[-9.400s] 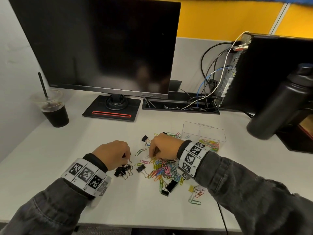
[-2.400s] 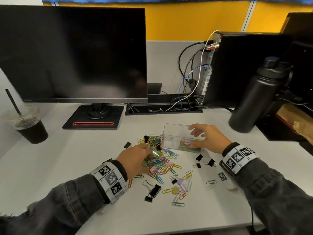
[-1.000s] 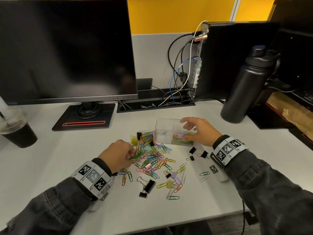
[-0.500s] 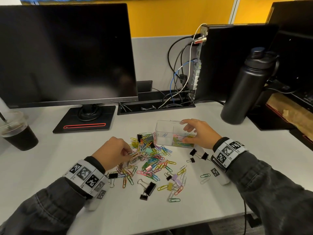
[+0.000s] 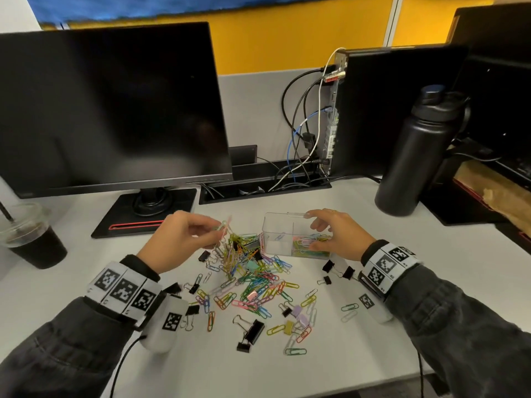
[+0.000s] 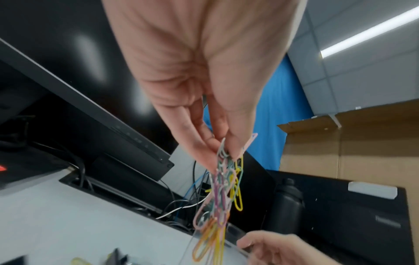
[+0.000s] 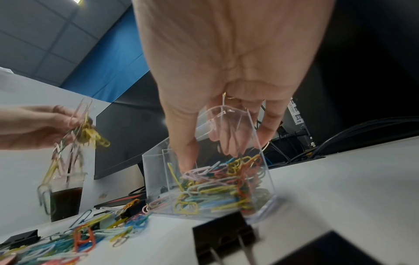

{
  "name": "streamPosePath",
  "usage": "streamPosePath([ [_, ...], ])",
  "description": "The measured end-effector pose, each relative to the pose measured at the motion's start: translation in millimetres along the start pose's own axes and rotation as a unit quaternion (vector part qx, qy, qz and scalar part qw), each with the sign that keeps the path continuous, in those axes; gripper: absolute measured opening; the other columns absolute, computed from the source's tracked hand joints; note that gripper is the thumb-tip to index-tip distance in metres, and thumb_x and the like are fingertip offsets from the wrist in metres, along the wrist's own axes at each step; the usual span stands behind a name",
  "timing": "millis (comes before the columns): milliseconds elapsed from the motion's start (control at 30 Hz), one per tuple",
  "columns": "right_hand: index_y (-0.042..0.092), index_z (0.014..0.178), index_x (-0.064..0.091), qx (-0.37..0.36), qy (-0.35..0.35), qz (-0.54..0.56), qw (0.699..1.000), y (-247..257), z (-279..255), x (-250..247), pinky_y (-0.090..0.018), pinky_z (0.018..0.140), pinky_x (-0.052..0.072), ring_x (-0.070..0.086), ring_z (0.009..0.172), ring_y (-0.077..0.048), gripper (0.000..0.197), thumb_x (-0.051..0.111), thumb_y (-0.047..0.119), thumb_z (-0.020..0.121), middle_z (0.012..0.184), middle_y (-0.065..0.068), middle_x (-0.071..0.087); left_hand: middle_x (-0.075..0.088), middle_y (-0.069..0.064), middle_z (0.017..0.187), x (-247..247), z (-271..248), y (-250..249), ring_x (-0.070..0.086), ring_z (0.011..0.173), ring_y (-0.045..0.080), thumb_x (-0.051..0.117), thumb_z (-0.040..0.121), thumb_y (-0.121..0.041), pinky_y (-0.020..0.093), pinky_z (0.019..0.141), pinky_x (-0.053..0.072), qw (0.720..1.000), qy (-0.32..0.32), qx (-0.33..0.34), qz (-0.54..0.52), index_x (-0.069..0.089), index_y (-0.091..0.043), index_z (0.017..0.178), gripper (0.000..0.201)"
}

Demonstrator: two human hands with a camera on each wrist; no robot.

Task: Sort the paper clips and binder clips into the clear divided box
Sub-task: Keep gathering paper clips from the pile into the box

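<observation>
While the left hand (image 5: 184,239) hangs raised above the desk (image 5: 431,254), its thumb and fingertips (image 6: 208,152) pinch a tangled bunch of coloured paper clips (image 6: 219,197); the lower clips of the bunch dangle towards the loose pile (image 5: 253,280) spread over the middle of the desk. Right hand (image 5: 336,237): thumb against the near wall and fingers curved over the far rim of the clear divided box (image 5: 275,239), which it grips; the box sits on the desk just right of the pile. Box, right compartment: a heap of coloured clips (image 7: 222,182). Box, left compartment: at most a clip or two, hard to tell through the clear wall. Black binder clips lie scattered among and around the pile, among them a large one (image 5: 253,331) near the front edge and two small ones (image 5: 339,270) just beside the right wrist. Background: a dark monitor (image 5: 109,104) at rear left, an iced drink in a plastic cup (image 5: 31,237) at far left, a black bottle (image 5: 416,156) at rear right.
</observation>
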State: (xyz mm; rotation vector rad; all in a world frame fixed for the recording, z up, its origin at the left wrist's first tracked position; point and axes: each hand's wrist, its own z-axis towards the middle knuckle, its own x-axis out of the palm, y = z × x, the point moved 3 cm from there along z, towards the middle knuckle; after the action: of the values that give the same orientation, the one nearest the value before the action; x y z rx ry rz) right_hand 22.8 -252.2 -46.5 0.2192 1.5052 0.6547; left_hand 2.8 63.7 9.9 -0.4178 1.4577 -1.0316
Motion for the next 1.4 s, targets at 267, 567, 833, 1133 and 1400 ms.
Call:
streamPosePath([
  [267, 0.026, 0.134, 0.046, -0.004, 0.005, 0.008, 1.000, 0, 0, -1, -0.007, 0.073, 0.036, 0.053, 0.096, -0.008, 0.064, 0.076, 0.028, 0.077, 0.109, 0.007, 0.057, 0.074, 0.007, 0.080, 15, 31, -41, 0.069, 0.075, 0.015, 0.067, 0.084, -0.015, 0.022, 0.071, 0.057, 0.977, -0.123, 0.046, -0.167, 0.074, -0.013, 0.093, 0.012],
  [567, 0.022, 0.140, 0.042, 0.022, 0.071, 0.031, 0.997, 0, 5, -14, -0.012, 0.080, 0.040, 0.054, 0.106, -0.009, 0.075, 0.078, 0.032, 0.076, 0.118, 0.005, 0.059, 0.072, 0.009, 0.085, 74, 67, -68, 0.068, 0.078, 0.014, 0.065, 0.085, -0.011, 0.020, 0.069, 0.055, 0.938, -0.155, 0.055, -0.304, 0.072, -0.010, 0.094, 0.011],
  [833, 0.033, 0.130, 0.051, -0.022, -0.059, 0.141, 0.988, 5, -7, -28, -0.004, 0.085, 0.036, 0.053, 0.109, 0.008, 0.064, 0.079, 0.039, 0.072, 0.116, 0.016, 0.063, 0.072, 0.006, 0.090, 118, 80, -68, 0.069, 0.087, 0.020, 0.063, 0.088, -0.008, 0.032, 0.080, 0.057, 0.941, -0.130, 0.085, -0.301, 0.069, -0.010, 0.096, 0.010],
  [1133, 0.029, 0.089, 0.070, 0.003, -0.139, 0.119, 0.983, 1, -5, -35, -0.005, 0.069, 0.038, 0.060, 0.084, 0.003, 0.013, 0.076, 0.024, 0.078, 0.081, 0.010, 0.070, 0.072, 0.003, 0.083, 142, 90, -51, 0.069, 0.079, 0.015, 0.065, 0.086, -0.010, 0.035, 0.077, 0.059, 0.976, -0.090, 0.071, -0.187, 0.069, -0.017, 0.088, 0.008],
  [1400, 0.027, 0.083, 0.077, 0.009, -0.150, 0.113, 0.982, -2, -10, -48, -0.007, 0.071, 0.040, 0.060, 0.080, 0.004, 0.005, 0.073, 0.025, 0.081, 0.081, 0.013, 0.073, 0.065, -0.007, 0.074, 141, 89, -45, 0.064, 0.069, 0.006, 0.058, 0.090, -0.011, 0.013, 0.068, 0.049, 0.995, -0.027, 0.090, 0.027, 0.060, -0.024, 0.085, 0.014],
])
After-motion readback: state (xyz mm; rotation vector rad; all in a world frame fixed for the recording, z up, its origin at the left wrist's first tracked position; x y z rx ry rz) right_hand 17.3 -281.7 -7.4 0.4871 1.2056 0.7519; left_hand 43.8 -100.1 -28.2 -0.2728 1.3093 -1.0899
